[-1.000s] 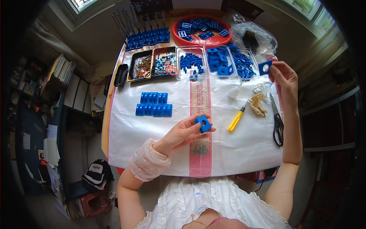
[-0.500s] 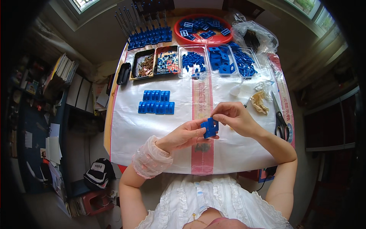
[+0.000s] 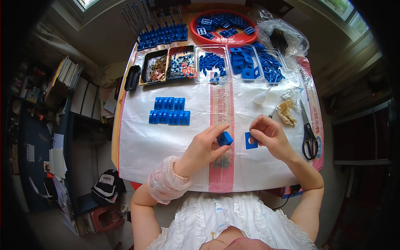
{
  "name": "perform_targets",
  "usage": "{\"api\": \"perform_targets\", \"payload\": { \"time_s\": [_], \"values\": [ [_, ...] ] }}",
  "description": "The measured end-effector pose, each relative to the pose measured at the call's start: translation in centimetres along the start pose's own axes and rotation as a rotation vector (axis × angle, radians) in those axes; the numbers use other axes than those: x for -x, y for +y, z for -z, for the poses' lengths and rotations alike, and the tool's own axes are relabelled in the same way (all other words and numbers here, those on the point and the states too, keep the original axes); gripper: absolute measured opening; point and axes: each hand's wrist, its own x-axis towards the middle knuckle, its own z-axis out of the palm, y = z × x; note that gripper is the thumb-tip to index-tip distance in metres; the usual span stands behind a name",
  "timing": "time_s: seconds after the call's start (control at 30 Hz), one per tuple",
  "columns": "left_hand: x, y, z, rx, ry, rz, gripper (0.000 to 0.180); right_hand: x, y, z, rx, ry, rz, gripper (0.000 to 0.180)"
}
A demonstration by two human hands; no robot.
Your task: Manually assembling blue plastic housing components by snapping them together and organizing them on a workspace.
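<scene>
Small blue plastic block [image 3: 225, 138] pinched in left hand [image 3: 204, 148].

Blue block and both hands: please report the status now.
Left hand grips small blue block. Right hand pinches flat blue square frame. Both pieces apart, above white sheet. Nothing between them.

Bright windows [image 3: 89, 3], wooden table [image 3: 118, 125], cluttered dark shelves [image 3: 71, 89].
</scene>
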Motion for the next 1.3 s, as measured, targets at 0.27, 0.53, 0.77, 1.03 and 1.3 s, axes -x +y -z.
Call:
{"api": "perform_targets", "payload": {
  "time_s": [0.27,0.53,0.77,1.03,1.3],
  "values": [
    [0.5,0.6,-0.3,-0.171,0.154,0.048,0.100,-1.3,3.1,-1.2,0.026,-0.042,-0.034,0.013],
    [0.5,0.8,-0.4,0.015,0.154,0.005,0.086,-0.9,2.0,-1.7,0.170,-0.131,-0.079,0.039],
    [0.6,0.8,-0.9,0.156,0.075,0.050,0.076,-0.7,3.4,-2.2,-0.015,-0.140,-0.114,0.044],
    [0.4,-0.4,-0.6,0.579,-0.131,0.199,0.055,-0.7,2.2,-2.1,-0.057,-0.086,-0.283,0.038],
    [0.0,-1.0,0.3,0.874,-0.254,0.376,0.043,-0.4,1.2,-1.6,-0.147,-0.083,-0.399,0.038]
  ]
}}
